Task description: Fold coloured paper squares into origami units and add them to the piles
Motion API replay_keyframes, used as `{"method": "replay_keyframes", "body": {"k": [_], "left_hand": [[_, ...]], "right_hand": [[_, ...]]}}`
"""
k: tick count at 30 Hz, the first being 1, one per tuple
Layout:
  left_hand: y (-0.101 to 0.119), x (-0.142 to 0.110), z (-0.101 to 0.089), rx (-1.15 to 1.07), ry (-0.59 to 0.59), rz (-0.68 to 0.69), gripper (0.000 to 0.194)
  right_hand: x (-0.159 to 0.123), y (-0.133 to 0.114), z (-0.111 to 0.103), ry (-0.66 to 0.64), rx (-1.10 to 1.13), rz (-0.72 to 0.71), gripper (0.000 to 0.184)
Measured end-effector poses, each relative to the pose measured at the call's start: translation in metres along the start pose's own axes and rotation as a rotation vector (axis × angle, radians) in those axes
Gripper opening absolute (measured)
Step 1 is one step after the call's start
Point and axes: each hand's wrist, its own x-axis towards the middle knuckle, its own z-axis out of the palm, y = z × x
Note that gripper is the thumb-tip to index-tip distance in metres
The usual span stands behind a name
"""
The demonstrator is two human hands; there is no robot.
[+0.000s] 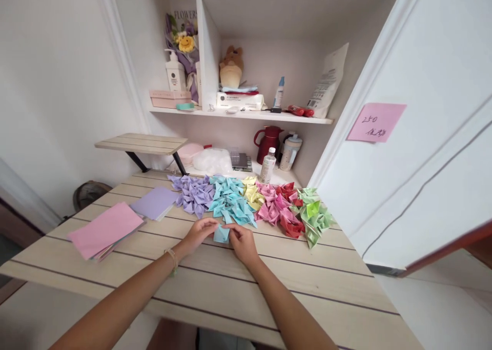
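A small folded piece of light blue paper (pixel 221 234) is between my two hands, just above or on the slatted table (pixel 215 283). My left hand (pixel 200 233) pinches its upper left corner with closed fingers. On the opposite side, my right hand (pixel 243 241) grips the upper right edge between thumb and fingers. Right behind my hands lies a heap of blue folded paper pieces (pixel 230 196). Purple folded pieces (pixel 194 193) lie to its left; to its right come yellow pieces (pixel 252 193), pink pieces (pixel 271 206), red pieces (pixel 292 224) and green pieces (pixel 315 214).
On the left of the table lie a stack of pink sheets (pixel 107 229) and purple sheets (pixel 154 203). A small raised stand (pixel 142 142) is behind them. A clear bottle (pixel 268 165) stands behind the heaps, near a red jug (pixel 268 144). Shelves (pixel 246 115) rise at the back.
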Motion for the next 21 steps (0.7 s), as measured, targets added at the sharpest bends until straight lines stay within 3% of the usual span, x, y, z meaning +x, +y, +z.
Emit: {"method": "replay_keyframes", "body": {"k": [9,15,21], "left_hand": [[0.0,0.001,-0.004,0.039,-0.04,0.034,0.03],[-0.007,0.003,-0.007,0.085,-0.175,0.038,0.044],[-0.014,0.004,-0.007,0.107,-0.169,0.097,0.04]], "right_hand": [[0.002,0.011,0.003,-0.09,0.128,0.085,0.034],[0.002,0.012,0.002,-0.161,0.23,0.155,0.023],[0.0,0.009,0.0,-0.199,0.329,0.223,0.023]]}}
